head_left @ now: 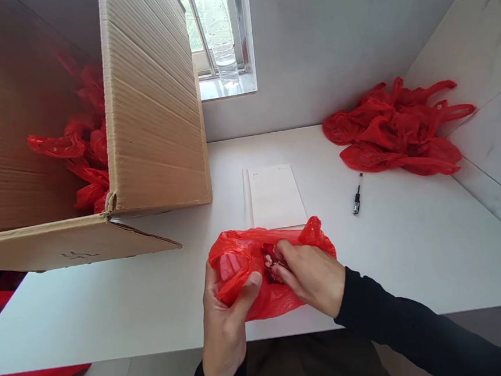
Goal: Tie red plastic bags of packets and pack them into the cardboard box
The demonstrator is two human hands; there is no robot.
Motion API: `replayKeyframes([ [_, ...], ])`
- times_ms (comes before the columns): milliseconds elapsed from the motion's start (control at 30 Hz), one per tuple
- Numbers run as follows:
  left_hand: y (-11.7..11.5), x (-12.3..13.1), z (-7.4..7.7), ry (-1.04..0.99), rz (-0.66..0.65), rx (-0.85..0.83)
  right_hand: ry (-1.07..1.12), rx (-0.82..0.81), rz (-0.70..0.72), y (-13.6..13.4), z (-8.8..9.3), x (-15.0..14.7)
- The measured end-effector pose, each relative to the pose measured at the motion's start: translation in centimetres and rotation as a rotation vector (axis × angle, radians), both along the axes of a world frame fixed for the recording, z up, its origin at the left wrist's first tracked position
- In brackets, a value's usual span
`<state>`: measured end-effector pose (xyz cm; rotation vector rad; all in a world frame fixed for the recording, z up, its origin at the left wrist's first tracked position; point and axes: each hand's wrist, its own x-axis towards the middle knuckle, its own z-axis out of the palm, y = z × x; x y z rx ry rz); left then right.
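Note:
A thin red plastic bag (278,305) is held just above the front edge of the white table. My left hand (230,310) is closed on the bag's left side, the thumb pressed on the gathered plastic. Over the middle of the bag, my right hand (312,270) pinches a small dark red item with pale patterning (272,262). My fingers cover part of this item, and its kind cannot be made out. Red plastic surrounds it, and the right wrist lies across the bag's right side.
A large open cardboard box (150,103) with red bags (91,149) inside stands at left. Behind my hands lies a white booklet (275,197). Rightward are a black pen (357,197) and a heap of red bags (397,128). A plastic bottle (224,56) stands on the windowsill.

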<state>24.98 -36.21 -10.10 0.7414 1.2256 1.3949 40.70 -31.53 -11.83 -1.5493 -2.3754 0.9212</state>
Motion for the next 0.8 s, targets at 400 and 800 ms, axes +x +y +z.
replayKeyframes([
  [400, 0.1, -1.6, -1.8, 0.008, 0.157, -0.085, -0.079, 0.043, 0.148, -0.4, 0.3, -0.3],
  [800, -0.4, -2.0, -2.1, 0.114, -0.053, 0.024, -0.295, 0.166, 0.262, 1.8, -1.5, -3.0],
])
